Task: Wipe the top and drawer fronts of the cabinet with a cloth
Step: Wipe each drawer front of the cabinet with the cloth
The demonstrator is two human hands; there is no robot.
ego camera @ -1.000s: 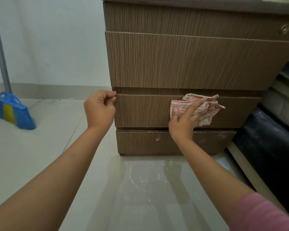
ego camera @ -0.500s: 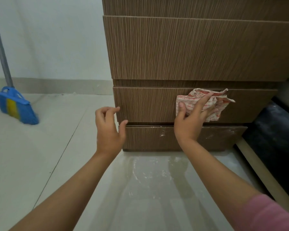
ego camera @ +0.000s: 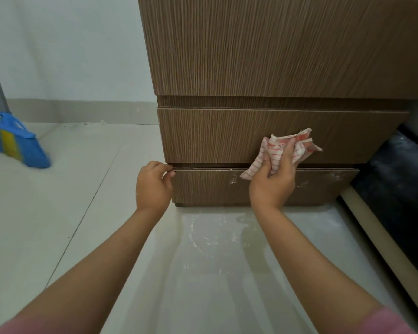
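Observation:
A brown wood-grain cabinet fills the upper right, with stacked drawer fronts. My right hand grips a bunched white cloth with red stripes in front of the middle drawer front, near its lower edge. My left hand has its fingers curled over the top left corner of the bottom drawer front. That bottom front carries whitish smudges. The cabinet's top is out of view.
A blue and yellow broom leans against the white wall at the left. A dark cushioned object lies right of the cabinet. The pale tiled floor shows a wet patch in front of the cabinet.
My left hand moved from the middle drawer's corner down to the bottom drawer's top corner. My right hand went from pressing flat on the cloth to gripping it bunched, slightly lower. The view came closer.

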